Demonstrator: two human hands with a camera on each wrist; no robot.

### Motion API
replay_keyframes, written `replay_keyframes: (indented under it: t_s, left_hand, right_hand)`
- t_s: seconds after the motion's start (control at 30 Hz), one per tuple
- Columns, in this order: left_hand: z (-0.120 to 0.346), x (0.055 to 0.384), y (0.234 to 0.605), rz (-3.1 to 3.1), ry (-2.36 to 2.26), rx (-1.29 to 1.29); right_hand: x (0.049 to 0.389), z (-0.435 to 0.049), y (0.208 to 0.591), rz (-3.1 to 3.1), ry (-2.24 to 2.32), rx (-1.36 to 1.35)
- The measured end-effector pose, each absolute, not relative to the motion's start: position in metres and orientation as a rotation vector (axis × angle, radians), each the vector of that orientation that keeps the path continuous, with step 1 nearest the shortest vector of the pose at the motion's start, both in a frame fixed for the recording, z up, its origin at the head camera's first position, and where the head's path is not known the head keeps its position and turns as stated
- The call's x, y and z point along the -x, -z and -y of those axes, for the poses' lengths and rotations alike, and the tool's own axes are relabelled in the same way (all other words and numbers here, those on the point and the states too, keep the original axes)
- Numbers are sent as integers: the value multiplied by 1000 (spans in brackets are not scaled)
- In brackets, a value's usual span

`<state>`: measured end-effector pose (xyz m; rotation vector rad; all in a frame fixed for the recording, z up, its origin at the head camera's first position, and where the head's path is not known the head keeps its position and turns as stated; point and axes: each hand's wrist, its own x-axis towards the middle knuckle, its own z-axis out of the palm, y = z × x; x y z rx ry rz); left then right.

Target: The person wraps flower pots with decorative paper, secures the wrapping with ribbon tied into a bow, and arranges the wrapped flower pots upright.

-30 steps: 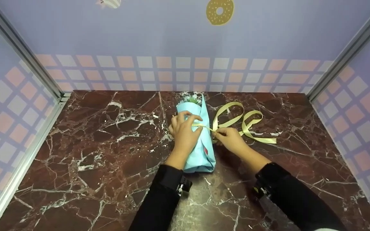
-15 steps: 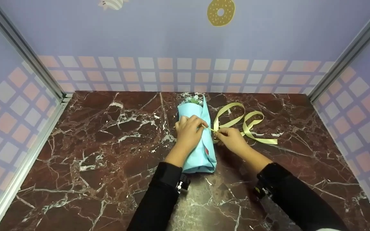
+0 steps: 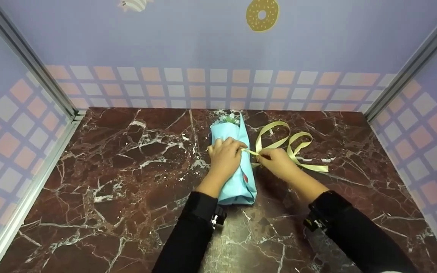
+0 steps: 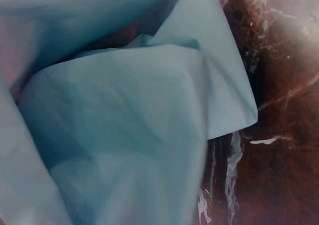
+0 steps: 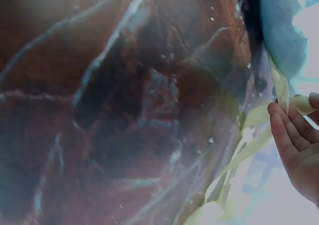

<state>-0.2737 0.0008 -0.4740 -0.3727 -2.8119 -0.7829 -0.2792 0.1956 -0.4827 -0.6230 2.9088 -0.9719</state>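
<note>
A flower bouquet in light blue wrapping paper [image 3: 237, 187] lies lengthwise on the table, small pale blooms [image 3: 232, 118] showing at its far end. My left hand [image 3: 225, 157] lies over its middle and holds it, fingers bent across the paper. A yellow ribbon [image 3: 315, 167] crosses the bouquet under that hand. To the right, my right hand [image 3: 279, 163] pinches the ribbon between thumb and fingertips and keeps a short length taut. In the right wrist view, the ribbon [image 5: 280, 85] runs from the paper into the fingers. Only folded paper [image 4: 134, 100] and table show in the left wrist view.
Loose ribbon loops lie right of the bouquet. The dark red marble-patterned table [image 3: 127, 212] meets a lilac back wall [image 3: 188, 41] with pink and white squares. Side panels [image 3: 10, 144] stand at left and right.
My left hand has slid slightly right and drawn its fingers together over the ribbon on the bouquet. The right hand has shifted slightly right, still pinching the ribbon.
</note>
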Motion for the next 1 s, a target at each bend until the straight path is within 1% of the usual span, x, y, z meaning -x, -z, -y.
replay_keyframes:
  t_s: [0.13, 0.33, 0.4, 0.47, 0.6, 0.67, 0.73, 0.8, 0.87, 1.0]
  left_hand:
    - [-1, 273, 475, 2788, 813, 366]
    - [0, 272, 477, 2749, 859, 355]
    - [1, 271, 478, 2734, 863, 353]
    - [0, 270, 478, 2726, 868, 353]
    - [1, 271, 478, 2733, 869, 348]
    - [2, 271, 478, 2737, 871, 342]
    - [3, 270, 478, 2737, 873, 338]
    - [3, 270, 477, 2738, 874, 340]
    - [3, 270, 476, 2744, 883, 347]
    - [4, 270, 474, 2768, 903, 349]
  right_hand:
    - [281, -198, 476, -2897, 847, 659]
    - [278, -199, 477, -3034, 399, 844]
    - [276, -198, 476, -3130, 322, 842]
    - [275, -197, 474, -3226, 347, 806]
    - [276, -192, 461, -3324, 560, 689]
    - [276, -188, 454, -3337, 651, 664]
    - [278, -182, 449, -3346, 687, 694]
    - [280, -177, 445, -3363, 667, 787]
    - [283, -173, 441, -3372, 623, 950]
    - [290, -166, 430, -3333, 474, 1408]
